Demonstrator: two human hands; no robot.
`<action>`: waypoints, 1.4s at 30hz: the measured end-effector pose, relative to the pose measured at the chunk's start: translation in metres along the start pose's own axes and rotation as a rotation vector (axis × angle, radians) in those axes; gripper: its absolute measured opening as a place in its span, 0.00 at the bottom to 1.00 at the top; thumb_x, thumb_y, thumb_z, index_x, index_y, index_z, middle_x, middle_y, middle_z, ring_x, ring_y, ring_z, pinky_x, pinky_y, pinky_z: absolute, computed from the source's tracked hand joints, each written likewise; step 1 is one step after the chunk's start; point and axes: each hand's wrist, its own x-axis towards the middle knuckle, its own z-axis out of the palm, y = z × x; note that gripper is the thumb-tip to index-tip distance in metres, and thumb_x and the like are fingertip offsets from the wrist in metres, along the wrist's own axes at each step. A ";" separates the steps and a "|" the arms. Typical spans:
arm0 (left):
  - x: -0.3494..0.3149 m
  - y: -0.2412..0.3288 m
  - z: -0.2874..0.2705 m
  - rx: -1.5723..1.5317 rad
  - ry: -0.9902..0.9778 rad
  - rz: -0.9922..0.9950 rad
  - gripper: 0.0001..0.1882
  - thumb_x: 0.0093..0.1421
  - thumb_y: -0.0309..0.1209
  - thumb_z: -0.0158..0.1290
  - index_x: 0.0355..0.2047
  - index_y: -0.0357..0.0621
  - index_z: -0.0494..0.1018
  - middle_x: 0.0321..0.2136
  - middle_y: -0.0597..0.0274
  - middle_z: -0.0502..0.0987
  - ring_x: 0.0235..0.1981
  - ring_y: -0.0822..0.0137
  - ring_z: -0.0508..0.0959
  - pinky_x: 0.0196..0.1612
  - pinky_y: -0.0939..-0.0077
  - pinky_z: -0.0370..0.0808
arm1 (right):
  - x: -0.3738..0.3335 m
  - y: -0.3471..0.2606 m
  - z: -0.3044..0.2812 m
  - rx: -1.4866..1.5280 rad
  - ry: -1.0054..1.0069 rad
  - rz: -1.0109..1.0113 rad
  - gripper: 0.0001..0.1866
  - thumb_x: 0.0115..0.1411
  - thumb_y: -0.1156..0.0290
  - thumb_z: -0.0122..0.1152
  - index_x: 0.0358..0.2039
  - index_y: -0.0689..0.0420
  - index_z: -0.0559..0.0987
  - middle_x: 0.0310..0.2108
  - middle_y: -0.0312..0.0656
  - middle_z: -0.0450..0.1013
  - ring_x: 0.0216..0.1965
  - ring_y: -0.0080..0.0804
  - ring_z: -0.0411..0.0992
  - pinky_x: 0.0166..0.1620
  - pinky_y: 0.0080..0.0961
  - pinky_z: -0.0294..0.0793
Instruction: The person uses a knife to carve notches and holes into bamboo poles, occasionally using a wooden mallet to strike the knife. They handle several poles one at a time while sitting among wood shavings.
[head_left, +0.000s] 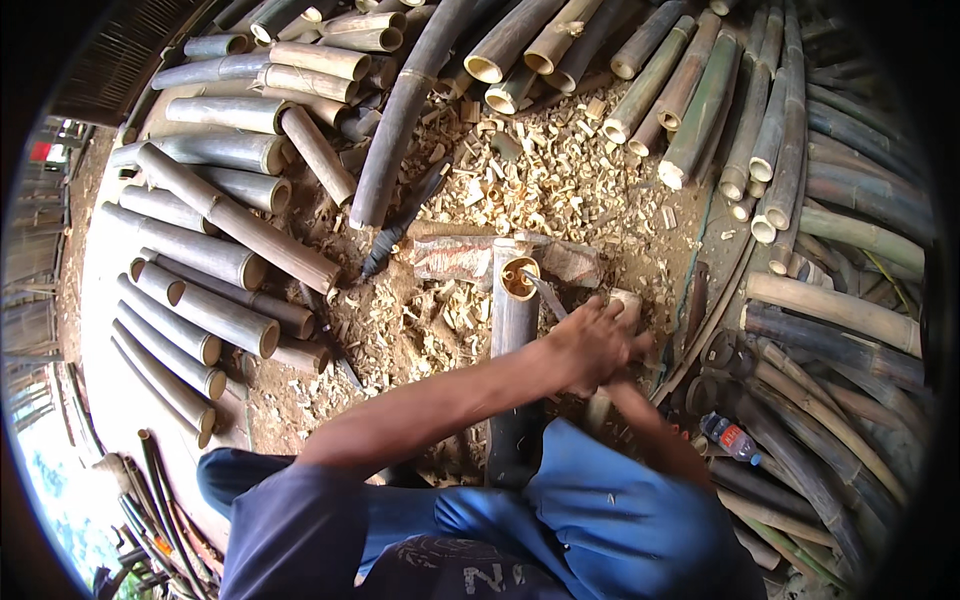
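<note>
A dark shirt (440,570) and blue trousers (610,510) lie nearest, below the hands. The left hand (578,342), its forearm slanting across the lap, meets the right hand (632,358); they are pressed together with fingers curled, but blur and overlap hide each one's grip, so I cannot tell which holds the metal blade (546,294). The blade slants away and leftward from them, its tip at the mouth of a bamboo tube (513,328). This tube stands just left of the hands, its long axis running straight away from the body, open end at the far side. Pale shavings (540,190) spread beyond the hands; a bottle (730,438) lies right of them, nearer the body.
</note>
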 end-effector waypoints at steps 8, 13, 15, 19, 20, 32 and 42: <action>0.025 -0.044 -0.006 -0.428 0.449 -0.372 0.47 0.51 0.14 0.56 0.68 0.65 0.58 0.65 0.37 0.55 0.59 0.53 0.73 0.61 0.60 0.74 | 0.054 -0.082 -0.057 -1.575 -0.009 -0.684 0.10 0.65 0.70 0.55 0.46 0.55 0.74 0.39 0.41 0.71 0.42 0.30 0.73 0.60 0.33 0.68; 0.006 -0.055 0.008 -0.944 1.189 -0.586 0.47 0.47 0.17 0.62 0.68 0.47 0.54 0.61 0.40 0.57 0.52 0.53 0.74 0.48 0.62 0.82 | 0.066 -0.163 0.043 -2.118 -0.139 -1.190 0.07 0.66 0.66 0.52 0.38 0.54 0.76 0.33 0.41 0.72 0.37 0.29 0.72 0.53 0.31 0.72; -0.007 -0.065 0.022 -0.690 1.542 -0.522 0.51 0.48 0.25 0.67 0.68 0.37 0.48 0.60 0.42 0.58 0.58 0.54 0.68 0.55 0.57 0.77 | 0.074 -0.165 0.068 -2.204 -0.110 -1.431 0.09 0.67 0.65 0.51 0.35 0.54 0.76 0.30 0.40 0.72 0.35 0.28 0.72 0.50 0.31 0.73; 0.003 -0.067 0.012 -1.413 1.039 -0.558 0.41 0.51 0.21 0.61 0.65 0.50 0.58 0.52 0.45 0.65 0.50 0.53 0.74 0.46 0.55 0.80 | 0.051 -0.167 0.056 -2.028 -0.189 -0.844 0.14 0.68 0.61 0.49 0.29 0.53 0.77 0.25 0.40 0.73 0.31 0.27 0.70 0.44 0.29 0.76; 0.004 -0.066 0.002 -1.157 0.706 -0.612 0.41 0.50 0.20 0.61 0.64 0.51 0.58 0.51 0.45 0.66 0.48 0.52 0.75 0.43 0.59 0.82 | 0.041 -0.163 0.052 -1.764 -0.134 -0.534 0.13 0.71 0.67 0.43 0.31 0.54 0.74 0.26 0.41 0.72 0.32 0.30 0.70 0.48 0.31 0.74; 0.003 -0.060 -0.027 -0.847 0.584 -0.324 0.39 0.42 0.08 0.58 0.58 0.47 0.70 0.54 0.42 0.68 0.50 0.50 0.76 0.51 0.65 0.83 | 0.016 -0.149 0.011 -1.425 0.113 -0.266 0.15 0.66 0.63 0.55 0.46 0.61 0.75 0.41 0.47 0.75 0.41 0.36 0.78 0.46 0.34 0.82; -0.013 -0.065 -0.003 -0.835 1.508 -0.687 0.49 0.44 0.13 0.58 0.69 0.46 0.56 0.59 0.40 0.56 0.61 0.48 0.64 0.63 0.47 0.70 | 0.086 -0.170 0.074 -2.198 -0.154 -1.628 0.04 0.56 0.67 0.64 0.25 0.48 0.80 0.22 0.33 0.72 0.29 0.26 0.67 0.40 0.27 0.71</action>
